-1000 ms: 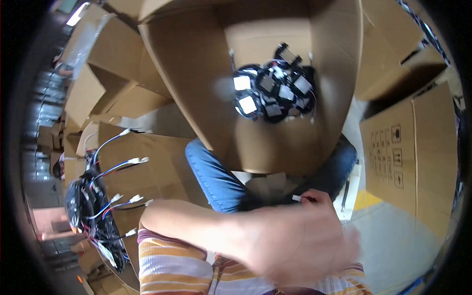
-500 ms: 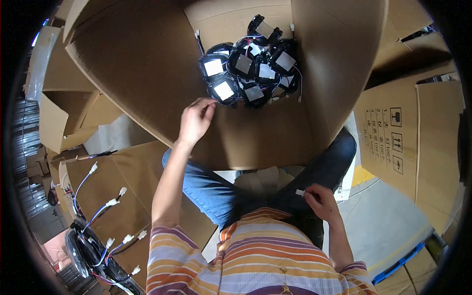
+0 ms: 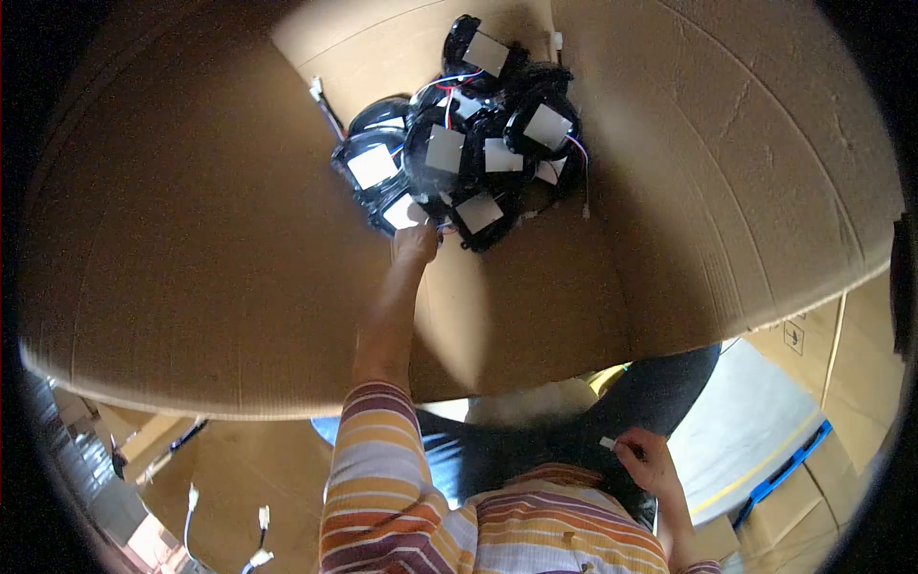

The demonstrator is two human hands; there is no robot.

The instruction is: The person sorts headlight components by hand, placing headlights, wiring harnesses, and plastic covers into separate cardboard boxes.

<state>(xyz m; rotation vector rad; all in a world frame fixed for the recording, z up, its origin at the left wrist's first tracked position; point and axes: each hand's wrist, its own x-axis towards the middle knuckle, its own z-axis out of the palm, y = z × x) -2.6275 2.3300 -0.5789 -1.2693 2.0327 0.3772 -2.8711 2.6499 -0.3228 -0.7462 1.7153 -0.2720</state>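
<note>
Inside a big cardboard box [image 3: 220, 287] lies a heap of black rounded plastic parts [image 3: 478, 124], each with a pale square patch and thin wires ending in white connectors. My left hand [image 3: 417, 241] reaches in and closes on the nearest black plastic part [image 3: 397, 210], at the heap's front left; its fingertips are partly hidden against it. Lower right, outside the box, my right hand [image 3: 648, 459] pinches a small white rectangular piece [image 3: 608, 443] between thumb and fingers, in front of my thigh.
The box's near edge curves across in front of my legs. More wires with white connectors [image 3: 264, 518] stick up at the lower left, beside cardboard [image 3: 244, 469]. On the right stand another cardboard box [image 3: 861, 354] and a blue-edged object [image 3: 784, 474] on the floor.
My view has leaned in over the box. My left hand has moved farther in, from short of the heap onto its nearest part. The right hand still pinches the white piece.
</note>
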